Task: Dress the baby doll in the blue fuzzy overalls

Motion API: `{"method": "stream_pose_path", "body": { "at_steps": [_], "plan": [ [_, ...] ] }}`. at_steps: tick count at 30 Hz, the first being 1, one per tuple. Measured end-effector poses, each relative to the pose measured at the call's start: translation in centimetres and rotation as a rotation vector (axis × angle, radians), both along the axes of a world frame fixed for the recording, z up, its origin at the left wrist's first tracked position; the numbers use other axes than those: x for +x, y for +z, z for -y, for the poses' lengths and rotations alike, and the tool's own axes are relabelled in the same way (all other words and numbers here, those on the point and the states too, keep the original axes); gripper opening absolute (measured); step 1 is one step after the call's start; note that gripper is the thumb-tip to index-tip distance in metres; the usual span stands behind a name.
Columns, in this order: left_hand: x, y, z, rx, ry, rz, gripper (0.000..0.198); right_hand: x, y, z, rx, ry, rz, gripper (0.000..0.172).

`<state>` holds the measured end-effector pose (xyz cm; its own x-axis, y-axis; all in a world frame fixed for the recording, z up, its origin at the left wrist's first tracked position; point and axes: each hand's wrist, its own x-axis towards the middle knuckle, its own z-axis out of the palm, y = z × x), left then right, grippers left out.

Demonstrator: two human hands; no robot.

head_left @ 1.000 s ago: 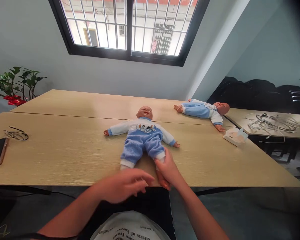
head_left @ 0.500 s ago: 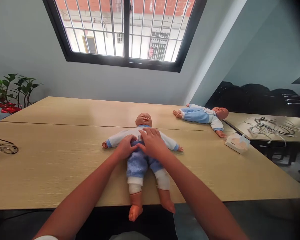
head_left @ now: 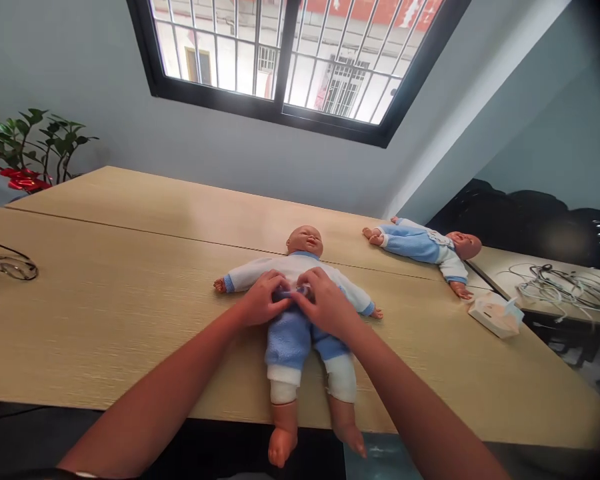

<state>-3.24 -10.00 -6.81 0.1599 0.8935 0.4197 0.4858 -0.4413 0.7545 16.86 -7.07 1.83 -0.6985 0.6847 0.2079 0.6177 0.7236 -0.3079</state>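
A baby doll (head_left: 305, 241) in a white top and blue trousers lies face up on the wooden table (head_left: 170, 333), its feet past the front edge. At its waist, my left hand (head_left: 267, 299) has its fingers closed on the blue cloth of the clothes. My right hand (head_left: 323, 303) pinches the same cloth from the other side, the thumbs close together at the middle of the belly. The fingers partly cover the bunched cloth between them.
A second doll (head_left: 413, 243) lies at the back right, near a tissue box (head_left: 497, 313). White cables (head_left: 555, 287) are heaped on another table at the right. Glasses (head_left: 15, 267) rest at the far left, and a potted plant (head_left: 40, 143) stands behind.
The view has tilted and shifted, so the scene sits differently in it. Both hands have closed in on the cloth at the doll's waist; my right fingers, earlier flatter on the chest, are now bent.
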Motion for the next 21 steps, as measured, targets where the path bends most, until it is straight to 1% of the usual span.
{"method": "stream_pose_path", "body": {
  "at_steps": [2,3,5,6,8,10,13,15,18,19,21],
  "plan": [
    [-1.2,0.1,0.0,-0.040,-0.088,0.040,0.013,-0.1,0.4,-0.3,-0.043,-0.060,0.065,0.023],
    [-1.7,0.0,0.0,-0.070,-0.106,0.061,0.013,-0.2,0.6,-0.5,-0.060,-0.055,0.118,0.022],
    [-2.3,-0.2,-0.1,-0.108,-0.104,0.075,0.015,-0.6,1.0,-1.0,-0.103,0.002,0.175,0.014],
    [-2.4,-0.4,-0.2,-0.106,-0.097,0.064,0.016,-0.8,1.2,-1.2,-0.130,0.039,0.164,0.014],
    [-2.2,-0.8,-0.4,-0.073,-0.084,0.031,0.019,-1.3,1.7,-1.4,-0.198,0.107,0.085,0.029],
    [-1.9,-1.1,-0.6,-0.040,-0.067,0.066,0.020,-1.8,2.1,-1.5,-0.280,0.159,-0.011,0.040],
    [-1.4,-1.3,-0.8,-0.037,-0.027,0.216,0.018,-2.2,2.5,-1.7,-0.384,0.199,-0.119,0.040],
    [-1.1,-1.3,-0.9,-0.072,-0.029,0.364,0.021,-2.3,2.5,-2.1,-0.452,0.165,-0.191,0.037],
    [-0.9,-1.3,-1.0,-0.156,-0.076,0.608,0.031,-2.6,2.0,-3.0,-0.526,0.047,-0.295,0.036],
    [-0.9,-1.4,-1.0,-0.184,-0.100,0.661,0.034,-2.7,1.9,-3.3,-0.534,0.025,-0.312,0.037],
    [-0.9,-1.4,-1.1,-0.244,-0.152,0.716,0.040,-3.0,1.6,-3.9,-0.528,0.024,-0.321,0.037]
  ]
}}
